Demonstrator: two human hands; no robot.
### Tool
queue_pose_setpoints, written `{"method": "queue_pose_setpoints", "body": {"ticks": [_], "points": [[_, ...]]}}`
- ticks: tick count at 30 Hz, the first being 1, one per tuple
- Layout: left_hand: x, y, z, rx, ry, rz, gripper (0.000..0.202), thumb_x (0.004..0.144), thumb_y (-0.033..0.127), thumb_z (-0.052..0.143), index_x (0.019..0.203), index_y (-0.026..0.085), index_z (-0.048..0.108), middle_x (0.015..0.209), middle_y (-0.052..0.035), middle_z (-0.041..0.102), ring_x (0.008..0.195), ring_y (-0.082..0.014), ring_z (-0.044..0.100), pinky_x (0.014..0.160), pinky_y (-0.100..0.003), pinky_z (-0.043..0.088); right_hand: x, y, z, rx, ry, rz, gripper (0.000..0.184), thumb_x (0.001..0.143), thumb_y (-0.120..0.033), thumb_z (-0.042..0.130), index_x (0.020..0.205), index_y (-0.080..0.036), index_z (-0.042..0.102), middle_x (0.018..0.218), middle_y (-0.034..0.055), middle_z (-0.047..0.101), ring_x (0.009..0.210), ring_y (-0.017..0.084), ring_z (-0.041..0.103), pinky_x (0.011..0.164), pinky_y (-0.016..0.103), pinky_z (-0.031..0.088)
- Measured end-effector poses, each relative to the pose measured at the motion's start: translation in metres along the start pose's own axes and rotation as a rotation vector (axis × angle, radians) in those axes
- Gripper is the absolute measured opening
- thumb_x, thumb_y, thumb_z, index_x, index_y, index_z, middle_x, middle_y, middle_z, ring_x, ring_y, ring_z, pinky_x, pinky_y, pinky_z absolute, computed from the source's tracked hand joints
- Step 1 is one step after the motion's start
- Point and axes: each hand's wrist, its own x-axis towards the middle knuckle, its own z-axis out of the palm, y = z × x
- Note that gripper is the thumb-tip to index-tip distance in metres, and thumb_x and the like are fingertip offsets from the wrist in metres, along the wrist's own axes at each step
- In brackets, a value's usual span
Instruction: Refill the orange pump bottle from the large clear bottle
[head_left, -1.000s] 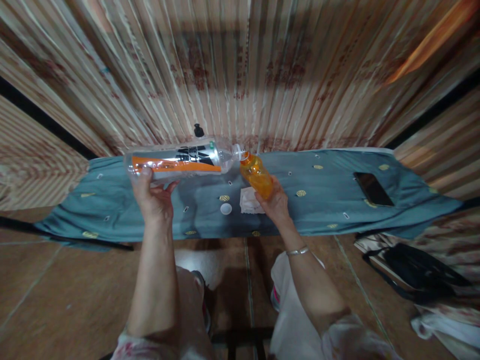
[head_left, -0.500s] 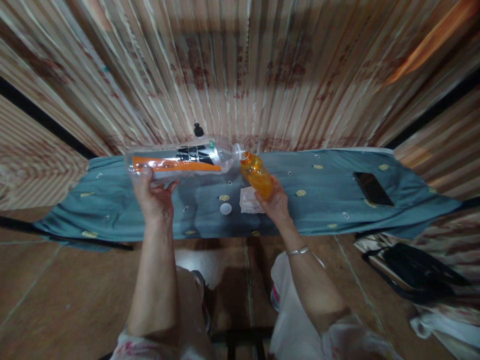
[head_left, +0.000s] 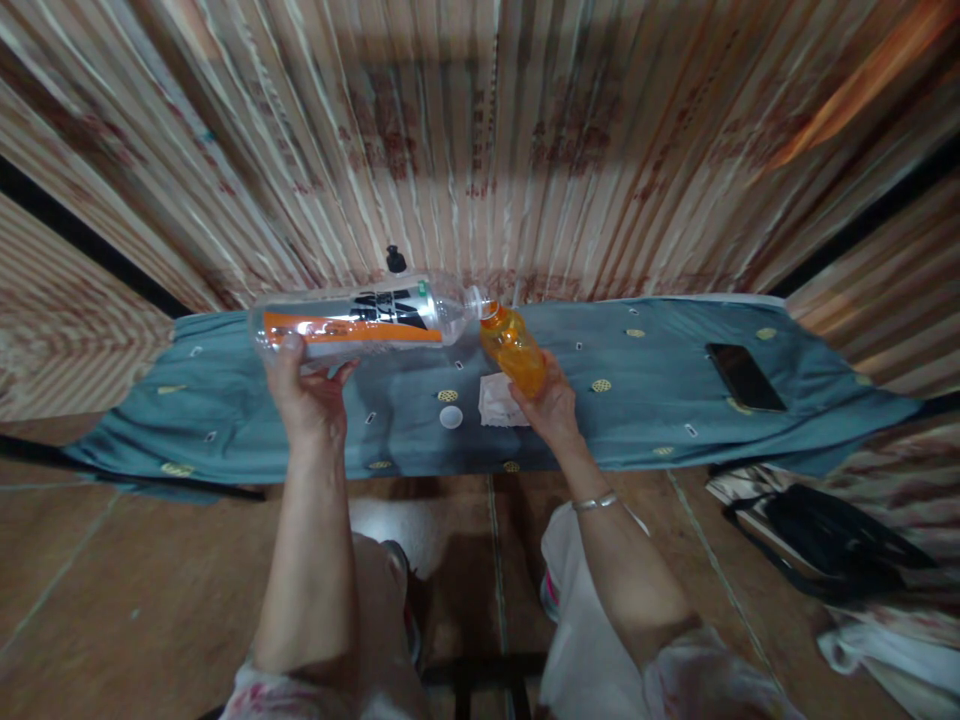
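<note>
My left hand point(head_left: 307, 400) grips a large clear plastic bottle point(head_left: 360, 318) with an orange and black label, held almost level with its open neck pointing right. My right hand point(head_left: 553, 410) is wrapped round a small bottle of orange liquid point(head_left: 514, 350), tilted so its mouth meets the big bottle's neck. Both bottles hover over a blue-grey cloth point(head_left: 645, 400) spread on a low surface. A white cap point(head_left: 451, 417) and a crumpled white tissue point(head_left: 499, 402) lie on the cloth below the bottles.
A black phone point(head_left: 745, 377) lies on the cloth at the right. A small black cap or knob point(head_left: 394, 260) shows behind the big bottle. A striped curtain point(head_left: 480, 140) hangs behind. A black bag point(head_left: 832, 545) sits on the brown tiled floor at the right.
</note>
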Motion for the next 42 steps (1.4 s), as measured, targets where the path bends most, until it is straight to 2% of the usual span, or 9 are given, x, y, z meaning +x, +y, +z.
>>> {"method": "queue_pose_setpoints", "body": {"ticks": [5, 8, 13, 16, 25, 28, 33, 38, 42], "points": [[0.001, -0.001, -0.002, 0.009, -0.001, -0.013, 0.048, 0.061, 0.052, 0.079, 0.101, 0.029, 0.065, 0.114, -0.0053, 0.068, 0.106, -0.0271, 0.065, 0.080, -0.039, 0.055, 0.000, 0.001, 0.000, 0.010, -0.008, 0.015, 0.067, 0.079, -0.033, 0.071, 0.140, -0.017, 0.047, 0.133, 0.0181, 0.069, 0.123, 0.033, 0.067, 0.106, 0.053, 0.056], [0.001, -0.001, -0.001, 0.013, 0.005, -0.016, 0.050, 0.061, 0.054, 0.078, 0.103, 0.030, 0.065, 0.115, -0.0052, 0.069, 0.106, -0.0271, 0.064, 0.078, -0.038, 0.053, 0.000, 0.000, -0.003, 0.030, -0.016, 0.008, 0.068, 0.079, -0.034, 0.070, 0.141, -0.018, 0.046, 0.134, 0.0173, 0.069, 0.123, 0.033, 0.067, 0.107, 0.053, 0.055], [-0.002, 0.001, 0.002, -0.005, 0.015, -0.023, 0.057, 0.060, 0.053, 0.079, 0.108, 0.026, 0.063, 0.116, -0.0049, 0.069, 0.106, -0.0254, 0.064, 0.079, -0.036, 0.052, 0.000, -0.005, -0.008, 0.021, -0.060, 0.052, 0.071, 0.079, -0.034, 0.071, 0.142, -0.013, 0.046, 0.136, 0.0220, 0.067, 0.126, 0.036, 0.066, 0.107, 0.055, 0.054], [-0.004, 0.003, 0.004, -0.020, 0.017, -0.032, 0.055, 0.060, 0.051, 0.080, 0.106, 0.025, 0.064, 0.114, -0.0048, 0.070, 0.107, -0.0257, 0.064, 0.080, -0.036, 0.051, 0.001, -0.007, -0.008, 0.018, -0.058, 0.062, 0.070, 0.079, -0.032, 0.071, 0.142, -0.014, 0.046, 0.134, 0.0210, 0.068, 0.125, 0.035, 0.066, 0.107, 0.055, 0.055], [-0.004, -0.005, 0.002, 0.015, -0.023, -0.037, 0.045, 0.063, 0.055, 0.078, 0.097, 0.028, 0.068, 0.115, -0.0050, 0.071, 0.108, -0.0290, 0.064, 0.077, -0.039, 0.053, 0.001, -0.001, -0.007, 0.046, -0.034, 0.025, 0.067, 0.079, -0.032, 0.071, 0.140, -0.019, 0.046, 0.135, 0.0180, 0.067, 0.124, 0.033, 0.065, 0.106, 0.054, 0.054], [-0.003, -0.008, 0.004, 0.012, -0.013, -0.046, 0.051, 0.063, 0.058, 0.078, 0.102, 0.027, 0.068, 0.115, -0.0042, 0.073, 0.110, -0.0304, 0.065, 0.074, -0.038, 0.053, 0.001, 0.000, -0.007, 0.054, -0.035, 0.044, 0.067, 0.079, -0.032, 0.070, 0.141, -0.020, 0.045, 0.133, 0.0167, 0.068, 0.122, 0.033, 0.066, 0.106, 0.055, 0.054], [-0.004, -0.013, 0.010, 0.017, -0.028, -0.050, 0.048, 0.065, 0.060, 0.077, 0.101, 0.029, 0.069, 0.118, -0.0029, 0.074, 0.115, -0.0325, 0.066, 0.072, -0.041, 0.054, 0.002, 0.001, -0.008, 0.046, -0.042, 0.088, 0.070, 0.080, -0.036, 0.070, 0.142, -0.018, 0.044, 0.133, 0.0187, 0.068, 0.120, 0.035, 0.068, 0.104, 0.056, 0.056], [-0.006, -0.015, 0.009, 0.030, -0.063, -0.061, 0.042, 0.069, 0.058, 0.075, 0.099, 0.030, 0.069, 0.118, -0.0018, 0.074, 0.114, -0.0324, 0.067, 0.075, -0.044, 0.057, 0.000, 0.002, -0.009, 0.053, -0.010, 0.081, 0.073, 0.078, -0.035, 0.071, 0.142, -0.015, 0.043, 0.135, 0.0206, 0.068, 0.124, 0.037, 0.067, 0.105, 0.058, 0.055], [-0.007, -0.012, 0.010, 0.021, -0.053, -0.069, 0.042, 0.067, 0.056, 0.077, 0.099, 0.029, 0.068, 0.112, -0.0024, 0.074, 0.108, -0.0299, 0.068, 0.074, -0.041, 0.057, 0.000, 0.001, -0.010, 0.083, -0.002, 0.037, 0.065, 0.081, -0.034, 0.069, 0.140, -0.022, 0.046, 0.132, 0.0158, 0.069, 0.121, 0.033, 0.068, 0.105, 0.056, 0.056]]}}
